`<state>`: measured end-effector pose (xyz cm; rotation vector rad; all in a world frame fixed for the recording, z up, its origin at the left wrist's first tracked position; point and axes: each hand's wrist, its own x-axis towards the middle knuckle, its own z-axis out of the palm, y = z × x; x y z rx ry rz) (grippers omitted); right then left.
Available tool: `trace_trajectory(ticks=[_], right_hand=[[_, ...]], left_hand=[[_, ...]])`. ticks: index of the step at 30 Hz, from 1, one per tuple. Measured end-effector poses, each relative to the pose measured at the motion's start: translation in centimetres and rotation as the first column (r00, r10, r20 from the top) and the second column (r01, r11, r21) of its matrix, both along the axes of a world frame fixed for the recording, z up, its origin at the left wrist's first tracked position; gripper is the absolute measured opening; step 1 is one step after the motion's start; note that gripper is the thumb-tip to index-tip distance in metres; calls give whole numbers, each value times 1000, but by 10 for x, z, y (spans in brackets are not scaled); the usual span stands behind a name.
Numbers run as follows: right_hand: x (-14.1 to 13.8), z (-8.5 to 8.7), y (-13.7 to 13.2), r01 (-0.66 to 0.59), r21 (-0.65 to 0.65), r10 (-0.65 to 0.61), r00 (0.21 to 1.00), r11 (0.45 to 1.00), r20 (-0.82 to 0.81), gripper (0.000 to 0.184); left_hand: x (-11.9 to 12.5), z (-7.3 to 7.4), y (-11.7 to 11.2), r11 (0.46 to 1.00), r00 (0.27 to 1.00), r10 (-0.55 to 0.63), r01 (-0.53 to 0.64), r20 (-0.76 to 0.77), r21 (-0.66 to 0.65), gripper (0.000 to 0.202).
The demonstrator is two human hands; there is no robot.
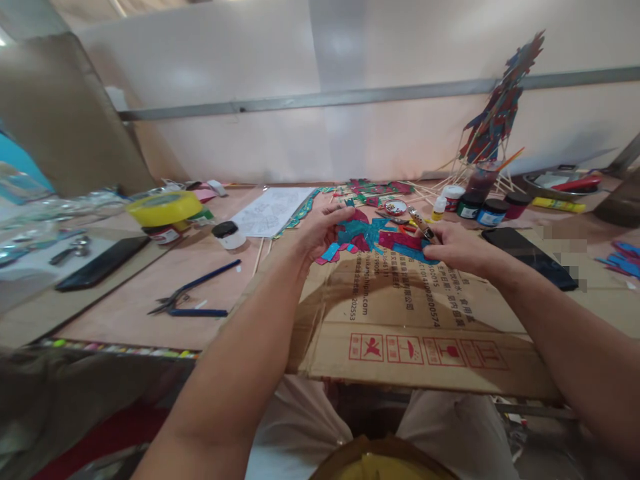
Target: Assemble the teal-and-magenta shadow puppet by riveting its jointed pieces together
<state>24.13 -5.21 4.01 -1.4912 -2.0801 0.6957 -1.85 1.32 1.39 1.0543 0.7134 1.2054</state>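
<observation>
Over a cardboard sheet (400, 320), both hands hold a flat painted cut-out figure (367, 233) in teal and crimson with jagged edges. My left hand (323, 233) is closed on its left end, the fingers partly hidden behind it. My right hand (453, 247) pinches its right end with the thumb in front. A small silvery tool (420, 222), rather like nail clippers, sticks up from the right fingers; its lower part is hidden. Just behind the hands lie a small round dish of tiny fasteners (395, 207) and orange-handled pliers or scissors (406, 227).
Blue-handled pliers (200, 293) lie open at left, near a black-lidded jar (229, 235) and yellow tape (165, 208). Paint jars (493, 212), a phone (530, 257) and a cup of painted cut-outs on sticks (495, 113) stand right. A line drawing (273, 210) lies behind.
</observation>
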Motion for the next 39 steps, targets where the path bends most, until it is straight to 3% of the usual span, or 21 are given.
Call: trace_trajectory(ticks=[2,4,7,10,13,17,21,25,31,35,39], right_hand=[[2,4,0,5,-25,-5,1000,1000,26,13],[5,7,-1,8,-38,-6,999,999,51,13],[10,10,0,23,-33,-21,997,999,70,17],[13,11,1,-19,-73,24,997,997,72,18],[12,13,1,-102,-65,107,992,993,72,14],[10,15,-2,-94,-50,97,992,994,74,15],[10,13,-3,-61,-28,62,998,998,33,13],[8,13,-4,-58,-26,58,998,998,5,13],[6,20,-9,64,34,-62,996,997,-57,15],[4,22,-12,117,10,-116,991,993,-73,10],[6,15,-6,148,46,-141,980,988,-138,10]], left_hand=[[-2,-2,0,993,976,-107,113,-191,21,26],[-4,-3,0,984,920,-142,172,-365,51,30],[-3,-3,-2,973,831,-78,183,-551,140,35],[3,2,-8,948,777,15,190,-630,256,47],[12,11,-20,887,736,21,299,-677,353,54],[21,22,-35,800,570,-126,542,-812,257,50],[23,27,-39,769,452,-222,626,-864,130,25],[24,23,-37,779,460,-256,619,-850,100,20],[26,14,-34,888,568,-178,444,-804,117,20],[28,17,-39,908,606,-191,408,-772,95,20],[30,17,-43,934,630,-191,352,-753,57,18]])
